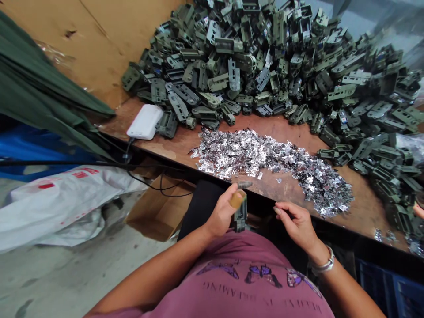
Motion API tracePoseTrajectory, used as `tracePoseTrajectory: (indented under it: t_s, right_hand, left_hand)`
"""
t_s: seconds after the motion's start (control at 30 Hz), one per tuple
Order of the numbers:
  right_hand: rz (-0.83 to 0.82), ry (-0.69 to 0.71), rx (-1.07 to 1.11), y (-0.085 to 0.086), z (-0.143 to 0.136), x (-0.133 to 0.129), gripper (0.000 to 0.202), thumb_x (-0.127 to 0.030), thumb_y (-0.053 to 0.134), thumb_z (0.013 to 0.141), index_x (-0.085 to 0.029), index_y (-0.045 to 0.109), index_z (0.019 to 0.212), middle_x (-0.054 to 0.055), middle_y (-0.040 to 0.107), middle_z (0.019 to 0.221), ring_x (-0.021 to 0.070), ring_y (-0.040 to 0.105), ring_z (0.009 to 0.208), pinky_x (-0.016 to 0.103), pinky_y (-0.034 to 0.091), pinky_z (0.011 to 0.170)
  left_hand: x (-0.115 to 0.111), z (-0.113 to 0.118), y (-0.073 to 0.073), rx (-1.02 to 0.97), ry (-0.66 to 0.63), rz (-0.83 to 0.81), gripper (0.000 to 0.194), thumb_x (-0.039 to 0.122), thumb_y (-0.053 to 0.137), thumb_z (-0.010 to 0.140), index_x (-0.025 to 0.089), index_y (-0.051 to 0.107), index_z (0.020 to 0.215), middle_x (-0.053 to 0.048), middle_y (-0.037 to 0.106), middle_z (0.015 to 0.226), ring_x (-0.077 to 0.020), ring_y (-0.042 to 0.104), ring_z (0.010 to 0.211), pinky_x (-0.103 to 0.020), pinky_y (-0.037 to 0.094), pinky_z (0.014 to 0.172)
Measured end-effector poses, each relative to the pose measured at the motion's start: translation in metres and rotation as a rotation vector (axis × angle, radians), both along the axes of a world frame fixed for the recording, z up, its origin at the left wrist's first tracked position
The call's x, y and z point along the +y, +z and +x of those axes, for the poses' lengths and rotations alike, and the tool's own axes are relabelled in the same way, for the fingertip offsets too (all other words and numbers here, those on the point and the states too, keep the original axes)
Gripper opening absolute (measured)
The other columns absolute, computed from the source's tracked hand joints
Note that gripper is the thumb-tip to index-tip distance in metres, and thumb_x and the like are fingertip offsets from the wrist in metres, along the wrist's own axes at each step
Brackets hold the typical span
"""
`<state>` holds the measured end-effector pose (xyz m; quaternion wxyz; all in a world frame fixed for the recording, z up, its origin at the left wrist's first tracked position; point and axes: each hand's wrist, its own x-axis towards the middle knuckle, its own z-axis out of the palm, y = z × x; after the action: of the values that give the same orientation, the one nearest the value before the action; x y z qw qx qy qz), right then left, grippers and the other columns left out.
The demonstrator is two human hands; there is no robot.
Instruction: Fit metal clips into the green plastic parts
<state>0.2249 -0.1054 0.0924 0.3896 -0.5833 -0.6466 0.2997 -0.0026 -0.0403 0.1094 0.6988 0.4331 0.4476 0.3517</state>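
Note:
Just off the front edge of the table, my left hand [222, 211] is closed around a dark green plastic housing [241, 217]. A yellowish cover [237, 198] wraps one of its fingertips, and a greyish tip sticks out above it. To the right, my right hand [295, 221] is closed in a pinch, thumb against forefinger; whether something small is between them cannot be made out. Beyond both hands, a long heap of small shiny metal clips [238, 152] lies on the brown tabletop [175, 152].
A large pile of similar green housings [232, 75] covers the back and right of the table. A white power bank [145, 122] with a cable stands at left. Below are a cardboard box [159, 212] and a white sack [66, 203]. Another person's fingers [419, 208] show at far right.

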Motion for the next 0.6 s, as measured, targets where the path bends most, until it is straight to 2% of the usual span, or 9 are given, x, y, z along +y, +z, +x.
tracePoseTrajectory:
  t_s: [0.1,0.2,0.27,0.37,0.43,0.53,0.6]
  right_hand:
    - [-0.014,-0.04,-0.018,-0.001,0.016,0.001,0.014,-0.028,0.061,0.091,-0.021,0.07,0.097,0.005,0.073,0.082,0.0157,0.069,0.061,0.027,0.056,0.056]
    - [0.001,-0.105,-0.096,0.002,0.039,0.008,0.016,-0.03,0.061,0.09,-0.02,0.071,0.097,0.005,0.073,0.082,0.0168,0.069,0.063,0.028,0.057,0.058]
    - [0.017,-0.175,-0.159,0.006,0.06,0.017,0.018,-0.032,0.06,0.089,-0.02,0.071,0.098,0.006,0.074,0.083,0.0174,0.069,0.063,0.03,0.057,0.06]
    - [0.072,-0.304,-0.299,0.016,0.101,0.041,0.021,-0.034,0.06,0.088,-0.019,0.071,0.097,0.006,0.074,0.085,0.0191,0.069,0.07,0.033,0.057,0.068]
    - [0.111,-0.391,-0.419,0.023,0.129,0.06,0.023,-0.033,0.058,0.087,-0.017,0.07,0.099,0.008,0.074,0.089,0.0213,0.068,0.077,0.036,0.056,0.074]
    - [0.113,-0.456,-0.642,0.03,0.162,0.091,0.029,-0.027,0.055,0.085,-0.011,0.068,0.106,0.015,0.07,0.099,0.0255,0.065,0.088,0.04,0.054,0.083]
    - [0.076,-0.436,-0.83,0.03,0.174,0.111,0.033,-0.021,0.054,0.084,-0.009,0.065,0.113,0.018,0.066,0.11,0.028,0.061,0.097,0.041,0.05,0.088]
  left_hand:
    - [0.004,0.003,0.005,0.155,-0.086,0.16,0.035,0.044,0.072,0.072,0.017,0.062,0.093,0.002,0.053,0.07,-0.0127,0.049,0.062,-0.025,0.042,0.059]
    - [0.009,0.003,0.007,0.289,-0.196,0.259,0.017,0.034,0.064,0.077,0.017,0.061,0.074,0.001,0.053,0.068,-0.0139,0.047,0.065,-0.026,0.039,0.061]
    - [0.012,0.002,0.002,0.353,-0.292,0.279,0.023,0.034,0.059,0.078,0.018,0.054,0.062,0.001,0.051,0.064,-0.0145,0.046,0.064,-0.026,0.037,0.06]
    - [0.015,0.0,-0.016,0.385,-0.488,0.247,0.027,0.04,0.055,0.08,0.019,0.052,0.062,0.001,0.051,0.063,-0.0162,0.047,0.064,-0.026,0.035,0.059]
    - [0.018,0.001,-0.036,0.378,-0.574,0.202,0.031,0.039,0.042,0.084,0.02,0.048,0.06,0.001,0.049,0.061,-0.0168,0.046,0.062,-0.027,0.035,0.058]
    - [0.02,0.008,-0.066,0.486,-0.493,0.265,0.032,0.035,0.032,0.085,0.022,0.044,0.058,0.0,0.048,0.061,-0.0192,0.048,0.064,-0.029,0.039,0.063]
    - [0.021,0.016,-0.08,0.571,-0.44,0.301,0.032,0.038,0.032,0.085,0.022,0.048,0.063,-0.002,0.056,0.069,-0.0223,0.054,0.073,-0.033,0.043,0.072]
